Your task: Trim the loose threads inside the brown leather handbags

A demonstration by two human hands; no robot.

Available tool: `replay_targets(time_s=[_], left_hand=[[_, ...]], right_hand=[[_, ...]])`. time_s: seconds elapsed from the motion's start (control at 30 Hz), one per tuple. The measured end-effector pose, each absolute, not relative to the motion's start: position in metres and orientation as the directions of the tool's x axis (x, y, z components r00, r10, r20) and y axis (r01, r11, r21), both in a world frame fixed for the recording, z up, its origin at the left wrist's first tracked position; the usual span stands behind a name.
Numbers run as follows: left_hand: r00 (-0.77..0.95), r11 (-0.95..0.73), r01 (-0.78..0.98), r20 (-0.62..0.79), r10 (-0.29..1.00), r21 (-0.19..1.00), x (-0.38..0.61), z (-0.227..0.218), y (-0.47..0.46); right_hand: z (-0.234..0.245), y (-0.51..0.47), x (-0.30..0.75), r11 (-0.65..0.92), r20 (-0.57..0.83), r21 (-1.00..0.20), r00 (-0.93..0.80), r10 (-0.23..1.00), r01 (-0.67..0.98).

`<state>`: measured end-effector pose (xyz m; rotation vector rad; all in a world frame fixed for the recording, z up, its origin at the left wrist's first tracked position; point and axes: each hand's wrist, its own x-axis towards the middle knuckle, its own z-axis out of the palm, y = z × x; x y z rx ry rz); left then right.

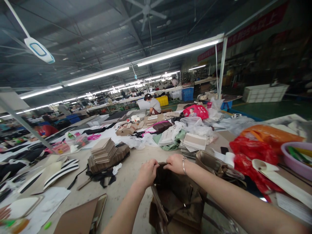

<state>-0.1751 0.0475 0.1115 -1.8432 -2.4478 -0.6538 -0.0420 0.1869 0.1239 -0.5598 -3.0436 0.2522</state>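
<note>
A brown handbag (179,198) stands in front of me, its mouth facing up and its dark inside showing. My left hand (148,172) pinches the far rim at its left part. Close beside it, my right hand (175,163), with a bracelet at the wrist, grips the same rim a little to the right. Both hands are closed on the edge; the fingertips behind it are hidden. To the right of the bag sits another brown bag (209,161). Brown flat panels (80,214) lie on the table at the lower left.
A stack of brown pieces (104,154) rests left of centre on the table (131,182). Red plastic bags (253,149) and a purple basin (297,159) crowd the right. A co-worker (154,104) sits beyond, and another person's hand (5,212) shows at the left edge.
</note>
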Motion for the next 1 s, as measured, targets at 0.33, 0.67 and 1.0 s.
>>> replay_targets(time_s=[0.33,0.67,1.0], left_hand=[[-0.292,0.145,0.888,0.292,0.911,0.437,-0.177,0.111,0.047],[-0.342,0.095,0.806,0.33,0.88,0.584,-0.188,0.114,0.027],[-0.212,0.063,0.931,0.392,0.895,0.359,-0.179,0.122,0.025]], right_hand=[[0.133,0.175,-0.048,0.951,0.169,-0.201,-0.948,0.271,0.236],[0.134,0.176,-0.057,0.983,0.141,-0.075,-0.974,0.179,0.169],[0.127,0.181,-0.058,0.983,0.185,-0.099,-0.968,0.169,0.153]])
